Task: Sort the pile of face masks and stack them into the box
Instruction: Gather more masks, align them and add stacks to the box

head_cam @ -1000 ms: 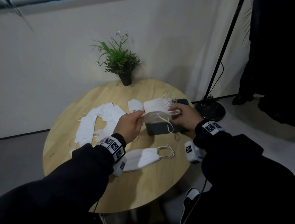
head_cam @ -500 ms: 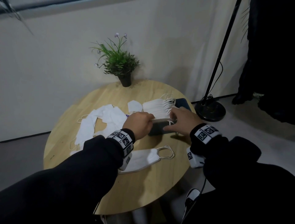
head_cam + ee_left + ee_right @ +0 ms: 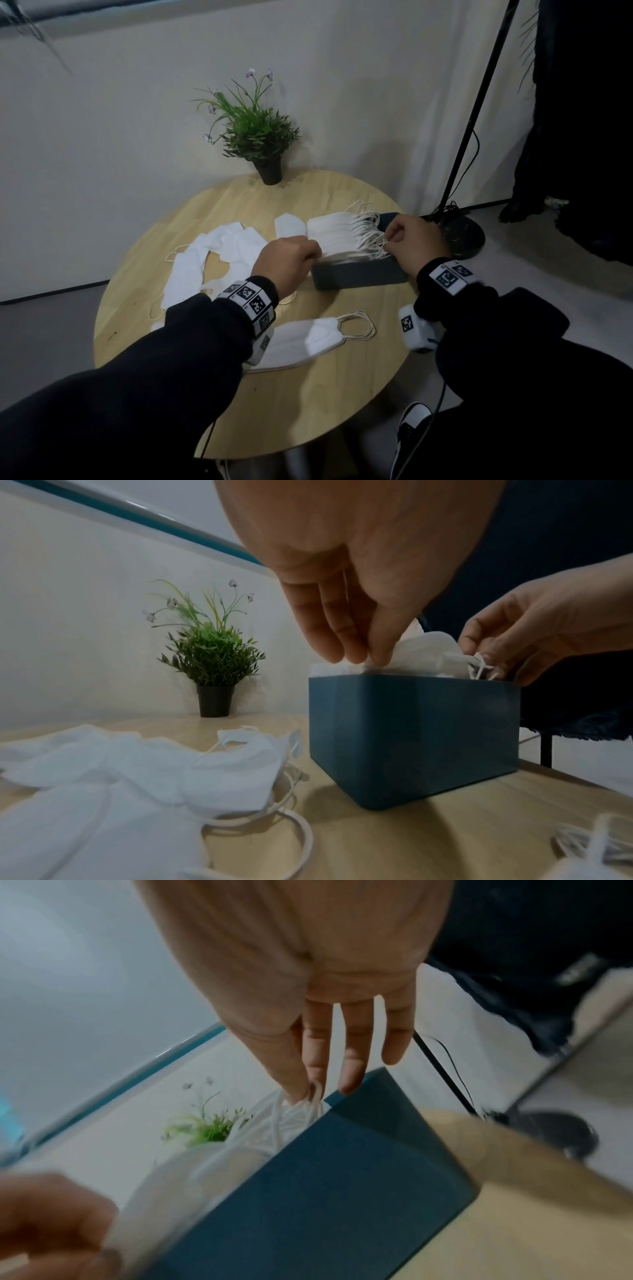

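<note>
A dark blue box [image 3: 359,275] [image 3: 411,737] [image 3: 325,1191] stands on the round wooden table [image 3: 308,404], filled with upright white face masks [image 3: 334,233] whose ear loops hang to the right. My left hand [image 3: 291,257] [image 3: 356,647] pinches the left end of the nearest mask [image 3: 421,653] at the box's top. My right hand [image 3: 411,243] [image 3: 308,1091] pinches that mask's ear loops [image 3: 298,1110] at the right end. A loose pile of masks [image 3: 212,260] lies left of the box. One more mask [image 3: 305,339] lies near me.
A potted plant [image 3: 257,137] stands at the table's far edge. A black lamp stand [image 3: 462,233] rises from the floor right of the table. A single small mask [image 3: 289,224] lies behind my left hand. A shoe [image 3: 411,421] shows under the table edge.
Both hands have lowered the mask they held above the box down into its front, against the other masks. The left hand has moved right, up to the box's left end.
</note>
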